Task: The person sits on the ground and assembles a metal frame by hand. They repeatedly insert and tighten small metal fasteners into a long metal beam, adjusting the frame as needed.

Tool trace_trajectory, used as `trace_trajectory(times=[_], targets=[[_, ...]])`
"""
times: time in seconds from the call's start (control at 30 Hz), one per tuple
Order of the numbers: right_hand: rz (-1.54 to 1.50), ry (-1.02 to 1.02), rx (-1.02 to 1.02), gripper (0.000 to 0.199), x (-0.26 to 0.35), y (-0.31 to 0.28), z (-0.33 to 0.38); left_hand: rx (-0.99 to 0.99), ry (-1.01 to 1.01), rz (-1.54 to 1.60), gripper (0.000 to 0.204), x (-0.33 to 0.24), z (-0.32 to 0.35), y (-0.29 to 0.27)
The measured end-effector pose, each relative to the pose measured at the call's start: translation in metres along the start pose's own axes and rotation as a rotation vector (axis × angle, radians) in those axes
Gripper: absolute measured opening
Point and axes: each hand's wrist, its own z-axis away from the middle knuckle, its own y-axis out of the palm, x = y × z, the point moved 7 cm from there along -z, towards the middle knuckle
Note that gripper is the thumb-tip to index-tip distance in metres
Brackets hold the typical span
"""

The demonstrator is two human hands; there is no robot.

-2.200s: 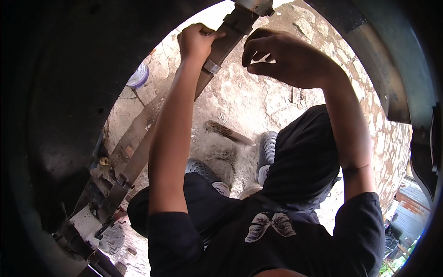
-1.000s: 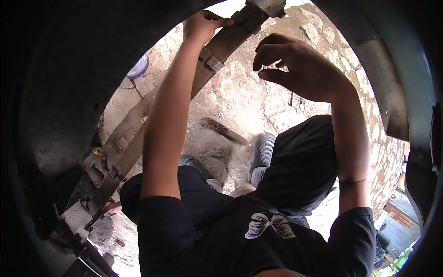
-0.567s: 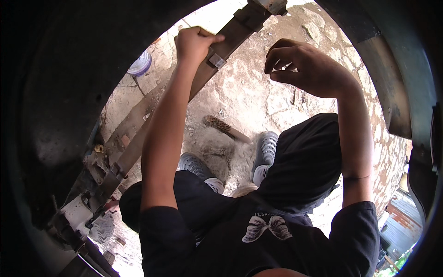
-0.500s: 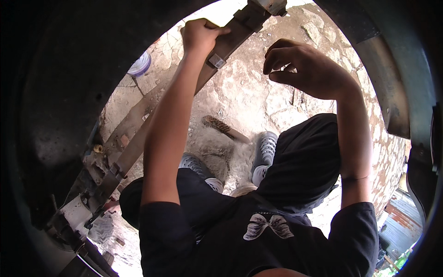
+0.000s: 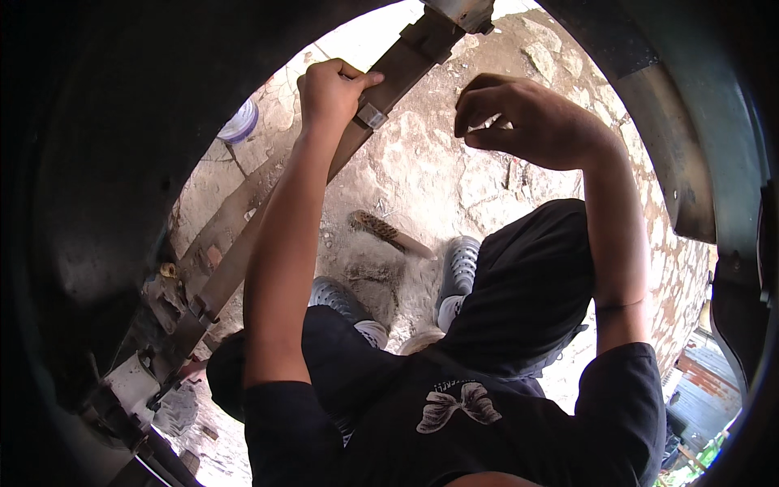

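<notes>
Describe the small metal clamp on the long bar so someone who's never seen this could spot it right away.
Find the long rusty leaf spring running from lower left to upper right under the dark wheel arch. Follow it up to the left hand gripping it; the clamp sits just right of that hand. It is a pale, shiny band wrapped across the bar, brighter than the brown metal around it.

Leaf spring (image 5: 268, 235): stacked flat steel strips, dull brown, rusty and dusty, matt. Clamp band (image 5: 372, 115) round it: paler bare metal, faintly shiny. Wheel-arch shell (image 5: 105, 162): dark sheet metal, grimy, rough with caked dirt. Ground (image 5: 422, 170): pale stone and packed earth, coarse, dry. Brush (image 5: 389, 234): wooden handle, stiff worn bristles. Clogs (image 5: 462, 264): grey moulded plastic, perforated, matt. Shirt (image 5: 487, 414): black soft cloth with a pale print. Trousers (image 5: 519, 292): black matt cloth. Bowl (image 5: 241, 123): smooth white plastic.
</notes>
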Motion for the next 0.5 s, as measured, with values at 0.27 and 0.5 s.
trace_trajectory(times=[0.27,0.5], targets=[[-0.003,-0.044,-0.007,0.018,0.012,0.004,-0.002,-0.018,0.126,-0.011,0.046,-0.019,-0.052,0.019],[0.047,0.042,0.016,0.018,0.01,0.011,0.009,-0.003,0.065,-0.09,0.036,-0.005,-0.039,0.012]])
